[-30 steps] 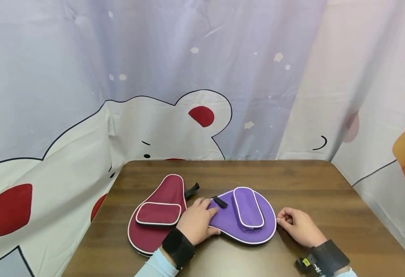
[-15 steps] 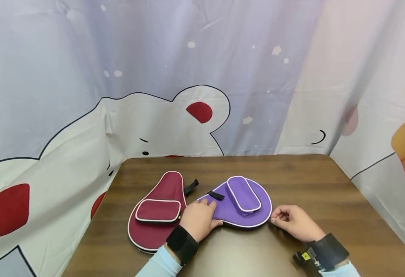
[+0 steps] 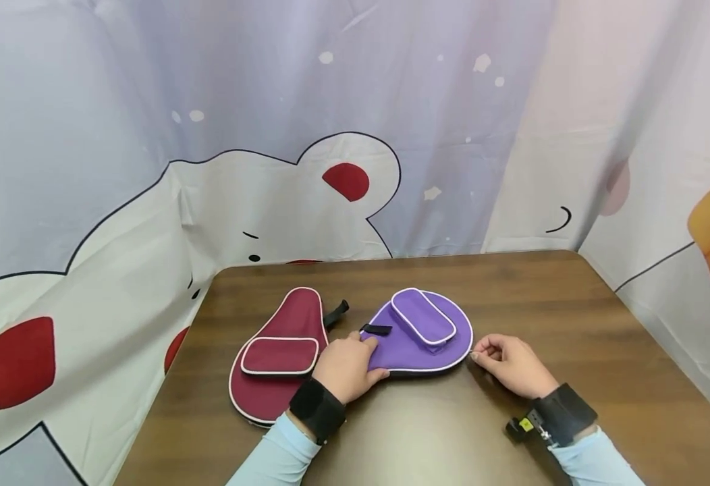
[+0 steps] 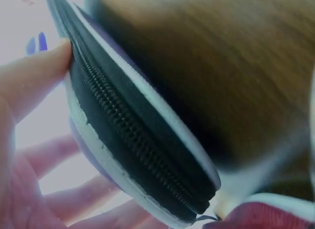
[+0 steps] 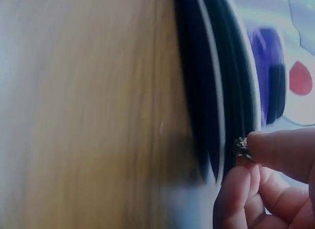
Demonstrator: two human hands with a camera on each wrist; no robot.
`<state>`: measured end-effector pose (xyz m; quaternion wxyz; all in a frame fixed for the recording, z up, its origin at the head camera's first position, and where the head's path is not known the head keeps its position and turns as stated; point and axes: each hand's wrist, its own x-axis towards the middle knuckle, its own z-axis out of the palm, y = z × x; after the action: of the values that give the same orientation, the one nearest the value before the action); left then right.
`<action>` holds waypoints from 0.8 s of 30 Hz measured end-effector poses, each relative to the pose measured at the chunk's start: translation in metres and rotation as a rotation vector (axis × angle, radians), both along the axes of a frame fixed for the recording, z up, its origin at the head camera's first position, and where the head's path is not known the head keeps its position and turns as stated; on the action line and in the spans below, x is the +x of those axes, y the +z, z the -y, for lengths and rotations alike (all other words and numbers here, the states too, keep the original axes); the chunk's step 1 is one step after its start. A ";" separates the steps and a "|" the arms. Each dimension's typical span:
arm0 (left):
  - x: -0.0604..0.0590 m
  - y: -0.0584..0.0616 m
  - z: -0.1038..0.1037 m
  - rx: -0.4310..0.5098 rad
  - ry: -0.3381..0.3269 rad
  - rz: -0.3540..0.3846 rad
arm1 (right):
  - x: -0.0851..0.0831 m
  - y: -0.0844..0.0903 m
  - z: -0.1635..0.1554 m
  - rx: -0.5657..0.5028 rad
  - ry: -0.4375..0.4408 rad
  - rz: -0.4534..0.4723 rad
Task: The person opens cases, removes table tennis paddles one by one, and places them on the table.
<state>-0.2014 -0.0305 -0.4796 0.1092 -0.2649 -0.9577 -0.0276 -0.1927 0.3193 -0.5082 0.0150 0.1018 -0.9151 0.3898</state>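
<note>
One purple case (image 3: 408,349), on the tabletop (image 3: 513,297), newly turned counter-clockwise, its wide end swung from 3 toward 2 o'clock. Left hand (image 3: 344,368), at the case's 8 o'clock near a maroon case (image 3: 279,356), grips the narrow end; right hand (image 3: 513,366), at 4 o'clock, pinches the metal zipper pull (image 5: 241,146). Effect, as judged: narrow end steadied, zipped edge (image 4: 133,128) better presented for handling the pull.
</note>
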 end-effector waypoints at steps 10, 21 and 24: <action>0.009 0.001 0.002 0.012 0.004 -0.046 | 0.005 -0.011 0.017 -0.079 0.036 -0.020; 0.000 0.009 0.014 0.130 -0.098 0.133 | 0.000 -0.004 0.019 0.059 0.009 -0.062; 0.003 0.008 0.006 0.091 -0.095 0.122 | 0.004 -0.002 0.021 0.073 0.030 -0.066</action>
<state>-0.1984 -0.0361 -0.4716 0.0611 -0.3025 -0.9467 -0.0923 -0.1887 0.2985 -0.5098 0.0357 0.1291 -0.9261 0.3527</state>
